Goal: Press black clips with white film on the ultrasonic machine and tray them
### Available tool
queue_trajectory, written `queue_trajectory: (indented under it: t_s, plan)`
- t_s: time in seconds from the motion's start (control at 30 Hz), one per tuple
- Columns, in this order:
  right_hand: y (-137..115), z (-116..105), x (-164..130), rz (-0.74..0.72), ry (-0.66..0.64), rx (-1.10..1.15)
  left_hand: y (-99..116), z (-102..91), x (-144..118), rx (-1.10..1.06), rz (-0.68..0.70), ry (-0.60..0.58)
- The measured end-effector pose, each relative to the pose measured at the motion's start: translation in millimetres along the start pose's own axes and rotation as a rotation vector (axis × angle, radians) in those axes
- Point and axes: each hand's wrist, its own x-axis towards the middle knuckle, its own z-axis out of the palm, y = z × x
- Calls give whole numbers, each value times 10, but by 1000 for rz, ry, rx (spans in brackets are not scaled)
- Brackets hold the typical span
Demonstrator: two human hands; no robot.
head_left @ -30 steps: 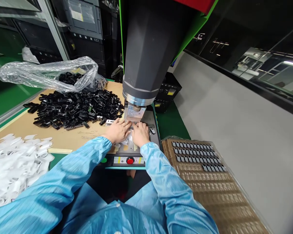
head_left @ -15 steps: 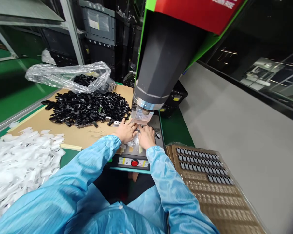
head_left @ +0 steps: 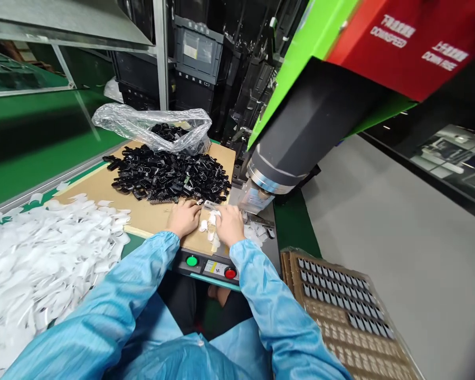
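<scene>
My left hand [head_left: 184, 217] is at the near edge of a heap of small black plastic parts [head_left: 170, 174], fingers curled together. A small shiny piece shows at its fingertips, too small to name. My right hand [head_left: 230, 226] is closed, with its fingers bent over the board beside a pale grey strip with holes [head_left: 211, 205]. What it holds, if anything, is hidden. White thin pieces [head_left: 204, 226] lie between my hands. To the right of my right hand is the press head [head_left: 267, 177], with a clear plate [head_left: 253, 199] below it and more white scraps [head_left: 257, 232] nearby.
White curved pieces [head_left: 55, 258] form a large pile at left. A clear plastic bag [head_left: 119, 121] lies behind the black parts. Green [head_left: 191, 260] and red [head_left: 230, 273] buttons sit on the front panel. At right, a tray [head_left: 332, 316] holds rows of grey parts.
Both hands have drawn back from under the press head. My left hand has moved left to the black heap, apart from my right. The view has turned left.
</scene>
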Motion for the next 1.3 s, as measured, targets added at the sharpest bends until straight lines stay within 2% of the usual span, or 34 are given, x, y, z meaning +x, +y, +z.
queue_trajectory:
  t_s: [0.23,0.37,0.47,0.53,0.7,0.8,0.87,0.93,1.03,1.17,1.23,1.3]
  plan:
    - [-570,188,480,-218,-72,34,-52,-290,-422,3,-137,-25]
    - [-891,384,756,-279,-242,32,-118,-373,-574,34,-209,-21]
    - [-977,477,881,-284,-346,-15,-149,-354,-564,38,-236,4]
    - [-968,473,899,-293,-324,-35,-165,-329,-541,24,-247,7]
    - [-848,266,715,-238,-75,-12,-203,-301,-509,-44,-259,-7]
    - [-689,93,437,-164,-22,67,-221,-304,-510,-51,-252,-2]
    - [-494,-21,169,-95,-5,142,-230,-305,-516,-54,-234,-9]
    - [-208,-126,-162,-27,43,220,-235,-302,-522,-59,-198,-12]
    - [350,-240,-741,87,205,281,-236,-298,-522,-43,-142,-15]
    - [1037,-214,-1502,310,402,154,-228,-303,-498,16,-152,-64]
    - [1231,-130,-1794,326,421,63,-230,-308,-485,52,-171,-101]
    - [1315,-39,-1996,293,414,10,-243,-309,-472,79,-184,-132]
